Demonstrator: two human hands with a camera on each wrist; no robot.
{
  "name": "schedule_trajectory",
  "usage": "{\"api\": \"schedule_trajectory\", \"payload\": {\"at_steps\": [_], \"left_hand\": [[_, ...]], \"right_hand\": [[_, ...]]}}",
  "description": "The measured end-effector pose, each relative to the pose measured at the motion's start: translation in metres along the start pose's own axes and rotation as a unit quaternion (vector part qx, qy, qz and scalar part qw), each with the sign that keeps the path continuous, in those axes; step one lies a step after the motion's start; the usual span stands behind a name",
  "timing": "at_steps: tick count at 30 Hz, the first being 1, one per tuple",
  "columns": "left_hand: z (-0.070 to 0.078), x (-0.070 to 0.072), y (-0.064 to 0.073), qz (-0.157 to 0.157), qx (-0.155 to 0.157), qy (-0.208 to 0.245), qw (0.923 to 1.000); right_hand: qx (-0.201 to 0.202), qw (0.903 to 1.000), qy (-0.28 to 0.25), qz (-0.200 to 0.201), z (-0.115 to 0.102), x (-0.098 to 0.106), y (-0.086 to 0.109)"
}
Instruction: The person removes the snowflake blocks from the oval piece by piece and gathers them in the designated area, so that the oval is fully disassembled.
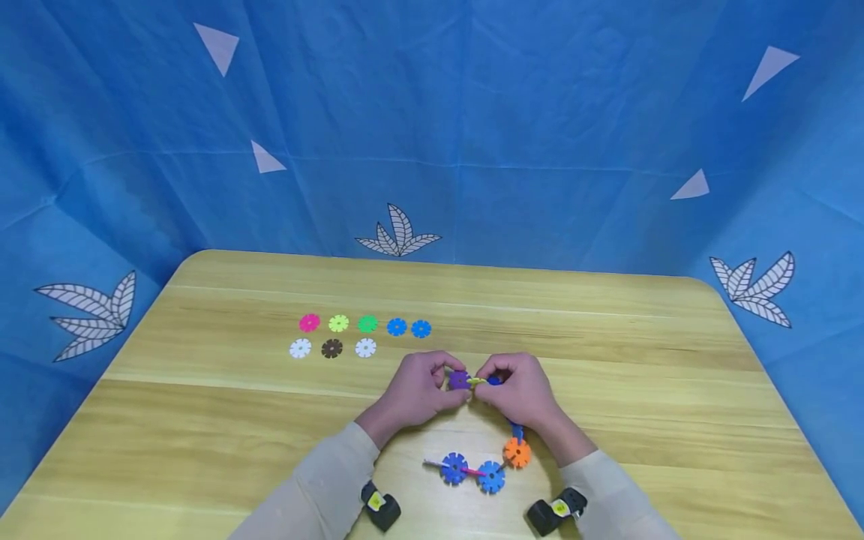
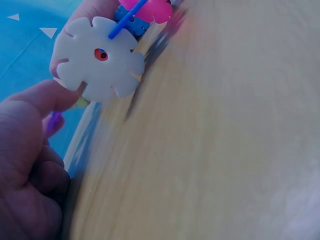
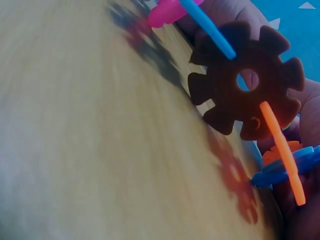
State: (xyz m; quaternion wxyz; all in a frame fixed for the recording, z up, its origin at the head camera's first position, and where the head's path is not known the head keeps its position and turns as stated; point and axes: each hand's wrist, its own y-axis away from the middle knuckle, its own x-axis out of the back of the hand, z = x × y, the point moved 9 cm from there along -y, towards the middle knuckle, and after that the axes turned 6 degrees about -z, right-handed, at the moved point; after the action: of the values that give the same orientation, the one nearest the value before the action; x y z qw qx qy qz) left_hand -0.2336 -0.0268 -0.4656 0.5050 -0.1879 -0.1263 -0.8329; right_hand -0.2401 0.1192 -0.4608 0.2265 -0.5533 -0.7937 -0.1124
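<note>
My left hand [image 1: 417, 386] pinches a purple notched disc [image 1: 459, 380] between thumb and fingers. Edge-on beside it, a yellow disc [image 1: 476, 381] is pinched by my right hand [image 1: 523, 390], and the two discs meet. A dark blue disc [image 1: 495, 380] sits under the right fingers. From there a chain of slotted discs curves toward me: a blue one [image 1: 517, 430], an orange one [image 1: 517, 453], a brown one [image 3: 220, 85], a blue one [image 1: 491, 477], a pink one [image 1: 471, 472], another blue one [image 1: 454, 468] and a white end disc [image 2: 117, 62]. The right hand hides part of the chain.
Loose discs lie in two rows at the back left of the wooden table [image 1: 202, 420]. The far row has a pink disc [image 1: 310, 322], a yellow-green, a green and two blue ones. The near row has a brown disc [image 1: 332, 348] between two white ones. A blue curtain [image 1: 459, 135] hangs behind.
</note>
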Motion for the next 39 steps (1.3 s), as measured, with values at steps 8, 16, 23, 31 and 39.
{"api": "schedule_trajectory", "payload": {"at_steps": [8, 16, 23, 31, 39], "left_hand": [[0.0, 0.001, 0.002, 0.003, 0.005, 0.008, 0.9999], [-0.001, 0.002, 0.002, 0.004, 0.004, 0.012, 0.9999], [0.001, 0.004, 0.003, 0.013, -0.005, 0.015, 0.9998], [-0.015, 0.027, 0.017, 0.099, 0.025, 0.095, 0.9903], [-0.029, 0.054, 0.035, 0.157, 0.034, 0.097, 0.9822]], "right_hand": [[-0.001, 1.0, 0.001, -0.003, 0.001, 0.0, 0.0], [0.004, 1.0, 0.008, -0.002, 0.002, -0.001, -0.001], [0.0, 0.9997, 0.024, 0.007, 0.002, 0.0, -0.002], [0.003, 0.9992, -0.034, 0.022, 0.008, 0.009, 0.002], [-0.015, 0.9986, -0.047, 0.017, 0.013, 0.005, 0.001]]}}
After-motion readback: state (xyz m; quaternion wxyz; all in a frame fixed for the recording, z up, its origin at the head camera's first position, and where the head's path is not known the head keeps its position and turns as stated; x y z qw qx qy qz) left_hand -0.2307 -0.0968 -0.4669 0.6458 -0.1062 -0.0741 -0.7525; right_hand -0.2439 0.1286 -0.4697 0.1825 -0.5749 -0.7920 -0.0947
